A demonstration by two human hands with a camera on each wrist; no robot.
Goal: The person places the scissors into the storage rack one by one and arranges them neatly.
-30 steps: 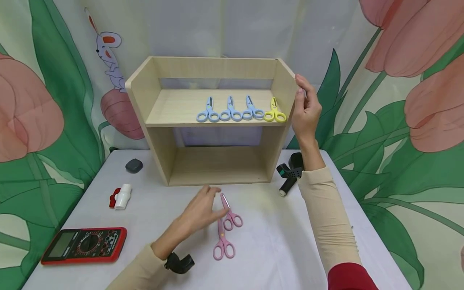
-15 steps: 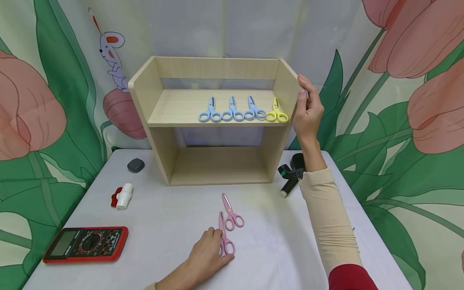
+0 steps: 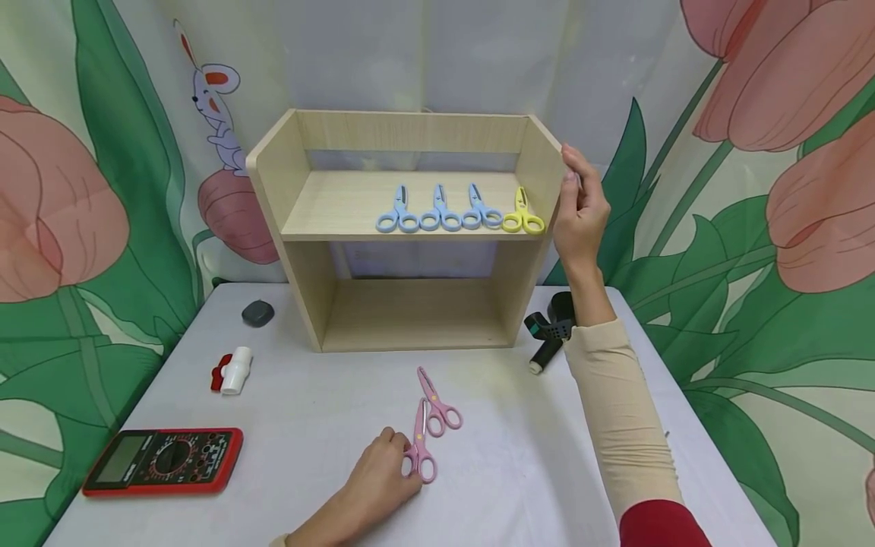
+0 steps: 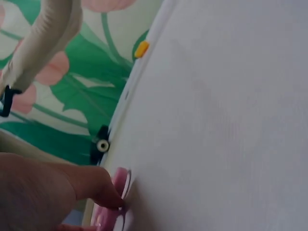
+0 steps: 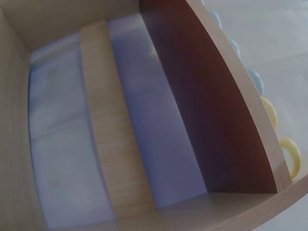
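Note:
My left hand (image 3: 379,472) pinches the handle of a pair of pink scissors (image 3: 420,419) low on the white table. In the left wrist view, fingertips meet on the pink scissors' handle (image 4: 120,182). A second pair of pink scissors (image 3: 436,399) lies just beyond, blades pointing away. My right hand (image 3: 581,209) grips the right side panel of a wooden shelf (image 3: 417,131). On its upper board, three blue scissors (image 3: 440,203) and one yellow pair (image 3: 522,207) lie in a row, handles toward the front. The right wrist view shows the shelf's lower compartment and the yellow scissors' loops (image 5: 291,153).
A red and black multimeter (image 3: 164,461) lies at the table's left front. Beyond it are a white fitting with a red handle (image 3: 235,371) and a dark rounded object (image 3: 257,313). A black device (image 3: 549,334) sits right of the shelf. Printed curtains surround the table.
My left hand has come back from near the shelf to the nearer pink scissors and holds their handle. Those scissors have turned slightly. The right hand stays on the shelf.

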